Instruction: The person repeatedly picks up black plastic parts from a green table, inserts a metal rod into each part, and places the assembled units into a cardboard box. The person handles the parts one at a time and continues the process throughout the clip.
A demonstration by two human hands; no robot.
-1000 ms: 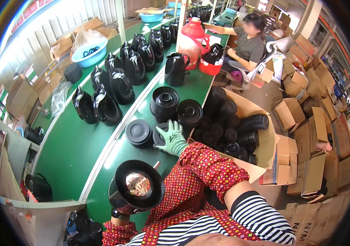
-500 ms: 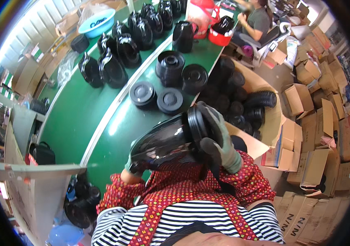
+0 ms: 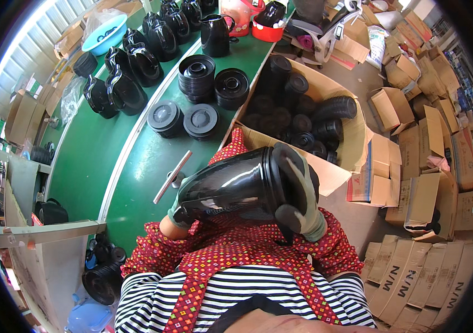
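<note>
A glossy black jug [image 3: 225, 180] lies sideways in front of my chest, held between both hands. My gloved left hand [image 3: 179, 208] is closed around its left end, most of the fingers hidden behind it. At the right end, my gloved right hand [image 3: 304, 194] is wrapped over a dark round base part [image 3: 274, 175] seated against the jug. Whether that part is fully joined I cannot tell. Just beyond my left hand, a slim metal bar [image 3: 173, 176] on a small post stands at the green table [image 3: 131, 194].
Round black lids [image 3: 202, 120] and stacked black rings [image 3: 196, 75] stand ahead on the table. Several black jugs [image 3: 142, 62] line its far left, near a blue basin [image 3: 106, 34]. A carton [image 3: 353, 158] of black parts adjoins its right edge; flattened cartons [image 3: 403, 277] lie lower right.
The jug has come closer to my body and lies more level, both hands still on it. The metal bar has come into sight. My view has shifted to the right.
</note>
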